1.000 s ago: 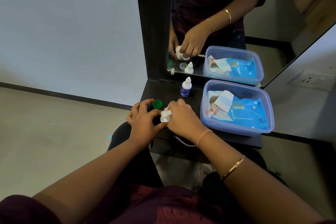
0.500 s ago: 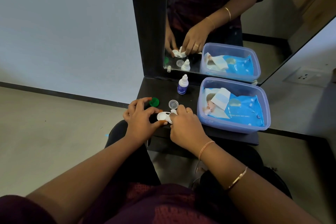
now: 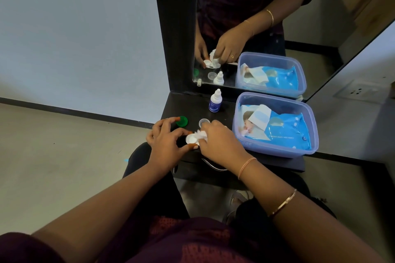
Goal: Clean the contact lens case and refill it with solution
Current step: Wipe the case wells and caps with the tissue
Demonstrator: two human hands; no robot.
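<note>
Presently the white lens case (image 3: 190, 139) is pinched by the left hand (image 3: 165, 143) just in front of the solution bottle (image 3: 215, 101); a crumpled tissue (image 3: 202, 134) is gripped against it by the right hand (image 3: 220, 142)

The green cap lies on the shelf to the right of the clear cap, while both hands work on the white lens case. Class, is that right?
Not quite. The head view shows the green cap left of the clear cap. Both the left hand and right hand do work on the white lens case.

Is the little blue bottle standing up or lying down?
Standing up. The bottle sits upright on the dark shelf, white tip pointing up, beside the mirror.
</note>
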